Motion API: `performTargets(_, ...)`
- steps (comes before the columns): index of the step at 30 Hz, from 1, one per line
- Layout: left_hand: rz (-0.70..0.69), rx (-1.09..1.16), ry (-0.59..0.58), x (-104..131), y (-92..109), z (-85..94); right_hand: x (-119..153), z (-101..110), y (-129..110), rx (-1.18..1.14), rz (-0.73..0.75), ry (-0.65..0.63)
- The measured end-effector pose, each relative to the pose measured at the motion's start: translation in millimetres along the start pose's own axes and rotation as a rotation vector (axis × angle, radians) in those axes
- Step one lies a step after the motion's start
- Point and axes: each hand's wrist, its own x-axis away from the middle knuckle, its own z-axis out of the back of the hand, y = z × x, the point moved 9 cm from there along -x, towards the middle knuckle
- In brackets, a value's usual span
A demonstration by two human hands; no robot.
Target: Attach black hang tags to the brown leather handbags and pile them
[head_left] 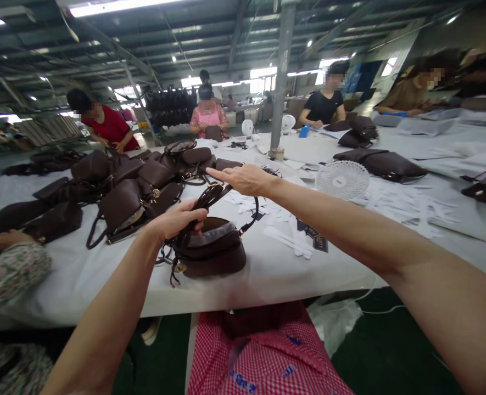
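A dark brown handbag (213, 258) stands at the table's front edge, its top open and a grey lining showing. My left hand (180, 219) is closed round a bundle of thin dark straps (210, 196) above the bag's opening. Over the far end of that bundle is my right hand (246, 180), its index finger stretched out to the left and its other fingers curled onto the dark strap. A curved handle rises at the bag's right side, below my right hand. A gold charm (180, 268) hangs at the bag's lower left.
A pile of brown bags (121, 203) covers the table's left part. White paper strips (296, 241), black tags (319, 239) and a white fan (342, 180) lie to the right. A co-worker's floral sleeve (16, 274) reaches in at left. A post (281, 82) stands behind.
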Motion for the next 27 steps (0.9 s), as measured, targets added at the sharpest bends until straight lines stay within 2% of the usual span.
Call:
performTargets(2,-0.026,0.030,0.046,-4.7,-0.9,5.8,9.3,-23.7,21.1,-0.134,-0.031,-0.140)
performTargets(4,-0.031,0.069,0.095,-8.4,-4.9,13.4,34.4,-65.0,50.1,-0.296,-0.191,-0.398)
performTargets(7,-0.007,0.095,0.135,-12.3,-13.8,22.3,116.9,-137.9,84.5,-0.429,-0.659,-0.890)
performTargets(8,-0.003,0.102,0.142,-13.4,-15.9,24.3,139.1,-152.5,86.6,-0.404,-0.724,-0.941)
performTargets(11,-0.021,0.132,0.169,-17.1,-17.5,29.5,177.1,-184.4,69.7,-0.389,-0.728,-0.922)
performTargets(14,-0.041,0.148,0.190,-21.1,-16.0,31.8,187.5,-198.0,52.0,-0.348,-0.708,-0.820)
performTargets(22,-0.061,0.108,0.208,-23.3,-17.2,27.1,186.2,-202.6,49.2,-0.305,-0.750,-0.771)
performTargets(27,-0.082,0.107,0.217,-22.8,-19.7,28.7,188.5,-197.8,33.5,-0.273,-0.751,-0.696)
